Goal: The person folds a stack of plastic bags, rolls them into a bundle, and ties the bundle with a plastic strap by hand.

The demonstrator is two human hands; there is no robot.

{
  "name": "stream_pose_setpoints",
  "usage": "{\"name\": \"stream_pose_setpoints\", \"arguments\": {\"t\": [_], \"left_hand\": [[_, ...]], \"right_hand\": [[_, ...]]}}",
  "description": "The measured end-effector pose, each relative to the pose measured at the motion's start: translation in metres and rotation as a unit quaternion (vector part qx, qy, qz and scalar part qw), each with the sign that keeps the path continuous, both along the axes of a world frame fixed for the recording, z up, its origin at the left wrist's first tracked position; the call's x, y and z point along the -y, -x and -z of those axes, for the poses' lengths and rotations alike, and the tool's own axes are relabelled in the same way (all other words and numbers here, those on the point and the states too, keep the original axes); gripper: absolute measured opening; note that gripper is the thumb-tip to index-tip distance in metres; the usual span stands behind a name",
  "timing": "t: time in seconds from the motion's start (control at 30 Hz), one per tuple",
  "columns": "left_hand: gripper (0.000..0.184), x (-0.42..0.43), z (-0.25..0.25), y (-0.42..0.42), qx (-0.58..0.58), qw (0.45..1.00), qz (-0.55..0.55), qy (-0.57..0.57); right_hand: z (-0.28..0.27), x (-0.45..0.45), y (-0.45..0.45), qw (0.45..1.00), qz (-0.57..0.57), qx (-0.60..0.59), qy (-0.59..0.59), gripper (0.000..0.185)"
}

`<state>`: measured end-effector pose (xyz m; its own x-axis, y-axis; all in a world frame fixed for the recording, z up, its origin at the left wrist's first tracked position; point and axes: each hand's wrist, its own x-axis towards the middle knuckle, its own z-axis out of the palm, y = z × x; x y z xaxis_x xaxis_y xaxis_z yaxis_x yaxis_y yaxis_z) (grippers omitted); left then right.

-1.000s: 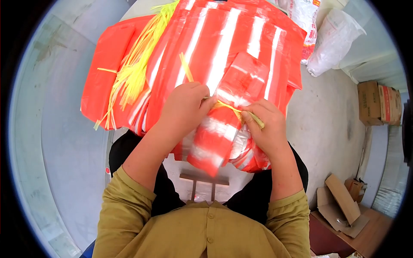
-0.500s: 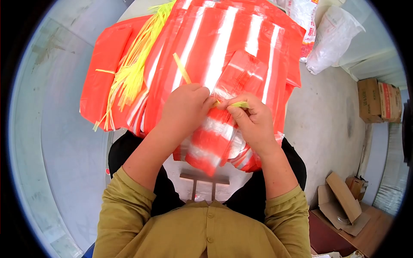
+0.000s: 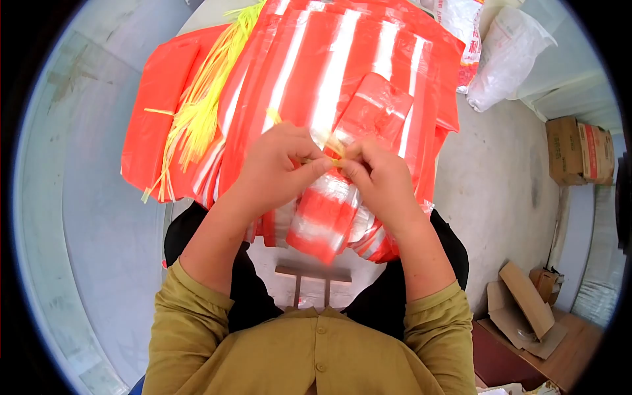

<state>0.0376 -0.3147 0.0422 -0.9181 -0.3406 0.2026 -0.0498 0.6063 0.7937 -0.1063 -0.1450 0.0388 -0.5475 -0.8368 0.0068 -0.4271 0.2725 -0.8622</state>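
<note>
A yellow plastic strip (image 3: 334,145) runs around the middle of a folded bundle of red-and-clear plastic bags (image 3: 322,220). My left hand (image 3: 280,164) pinches the strip from the left, thumb against fingers, with a loose end poking out above the knuckles. From the right, my right hand (image 3: 380,176) is closed on the same strip, its fingertips almost touching those of the left. Part of the strip is hidden by the fingers. Beneath the bundle lies a big stack of red plastic bags with white stripes (image 3: 289,72).
A bunch of yellow strips (image 3: 204,108) lies over the stack's left side, beside more red bags (image 3: 148,145). White sacks (image 3: 507,59) stand at the back right. Cardboard boxes (image 3: 579,151) are farther right, and an opened carton (image 3: 523,309) lies at lower right.
My left hand has turned, and its thumb now points at the strip's crossing. My right hand has shifted slightly left, bringing the fingertips closer together. The bundle's lower end has swung slightly.
</note>
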Motion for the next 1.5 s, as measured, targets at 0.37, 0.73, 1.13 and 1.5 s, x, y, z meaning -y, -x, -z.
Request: {"name": "stream_pose_setpoints", "arguments": {"t": [0.37,0.73,1.13,1.5], "left_hand": [[0.025,-0.009,-0.009,-0.006,-0.066,0.842,0.055,-0.533],[0.013,-0.037,0.011,0.011,0.052,0.944,-0.077,-0.317],[0.018,-0.036,0.013,0.012,0.042,0.999,-0.018,-0.013],[0.007,-0.029,0.015,-0.001,0.048,0.973,-0.033,-0.225]], "right_hand": [[0.003,-0.003,0.000,0.998,-0.053,-0.035,0.003,0.015],[0.007,-0.006,-0.002,0.981,-0.012,0.185,0.050,0.018],[0.007,-0.003,-0.002,0.936,-0.059,-0.301,0.170,0.034],[0.017,-0.008,0.002,0.966,-0.019,-0.199,0.163,0.029]]}}
